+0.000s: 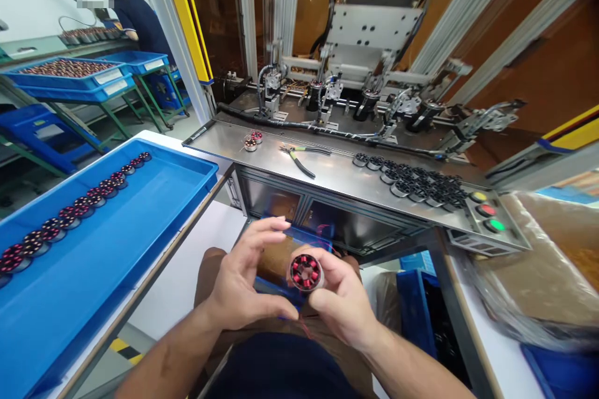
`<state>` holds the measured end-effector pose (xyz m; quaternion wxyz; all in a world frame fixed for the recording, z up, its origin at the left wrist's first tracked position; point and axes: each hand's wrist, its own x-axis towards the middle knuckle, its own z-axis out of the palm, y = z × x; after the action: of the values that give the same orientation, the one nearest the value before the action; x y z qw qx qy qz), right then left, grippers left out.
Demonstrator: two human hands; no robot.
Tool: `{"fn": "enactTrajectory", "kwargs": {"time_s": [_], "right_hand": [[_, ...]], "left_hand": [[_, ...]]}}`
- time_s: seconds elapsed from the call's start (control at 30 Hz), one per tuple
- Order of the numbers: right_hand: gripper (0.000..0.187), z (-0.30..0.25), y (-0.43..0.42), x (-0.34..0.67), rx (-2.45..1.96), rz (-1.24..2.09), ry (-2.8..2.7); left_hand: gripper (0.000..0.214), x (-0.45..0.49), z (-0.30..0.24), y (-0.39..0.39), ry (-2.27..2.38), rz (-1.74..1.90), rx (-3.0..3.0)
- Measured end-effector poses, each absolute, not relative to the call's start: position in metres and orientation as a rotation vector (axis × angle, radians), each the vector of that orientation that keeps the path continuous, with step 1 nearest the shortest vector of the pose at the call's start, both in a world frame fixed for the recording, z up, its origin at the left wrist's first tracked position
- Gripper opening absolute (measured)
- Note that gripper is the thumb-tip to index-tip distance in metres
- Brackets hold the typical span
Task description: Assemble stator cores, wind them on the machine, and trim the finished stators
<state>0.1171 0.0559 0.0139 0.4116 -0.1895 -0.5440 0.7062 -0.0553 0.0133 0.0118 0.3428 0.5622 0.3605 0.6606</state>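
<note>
Holding a wound stator (306, 272) in its fingertips, the right hand (341, 302) grips it closed at six o'clock; the left hand (243, 283) hovers open beside it. At nine o'clock, a blue tray (140, 224) carries one row of wound stators (70, 215); unwound cores (416, 182) wait at two o'clock, so much seems left.
</note>
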Motion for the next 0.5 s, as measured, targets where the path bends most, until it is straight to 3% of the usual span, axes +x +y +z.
{"fn": "enactTrajectory", "kwargs": {"time_s": [0.07,0.13,0.23,0.37,0.5], "right_hand": [[0.034,0.013,0.06,0.123,-0.492,1.28,-1.622],[0.044,0.013,0.062,0.127,-0.452,0.864,-1.798],[0.05,0.013,0.063,0.129,-0.407,0.602,-1.913],[0.051,0.016,0.064,0.136,-0.399,0.68,-1.961],[0.028,0.027,0.071,0.148,-0.451,1.061,-1.916]], "left_hand": [[0.075,-0.058,0.014,0.008,1.136,1.623,1.482],[0.065,-0.056,0.018,0.002,1.239,1.442,1.527],[0.059,-0.05,0.023,-0.001,1.236,1.336,1.566],[0.047,-0.046,0.026,0.002,1.247,1.41,1.659],[0.049,-0.048,0.029,0.005,1.356,1.506,1.993]]}}
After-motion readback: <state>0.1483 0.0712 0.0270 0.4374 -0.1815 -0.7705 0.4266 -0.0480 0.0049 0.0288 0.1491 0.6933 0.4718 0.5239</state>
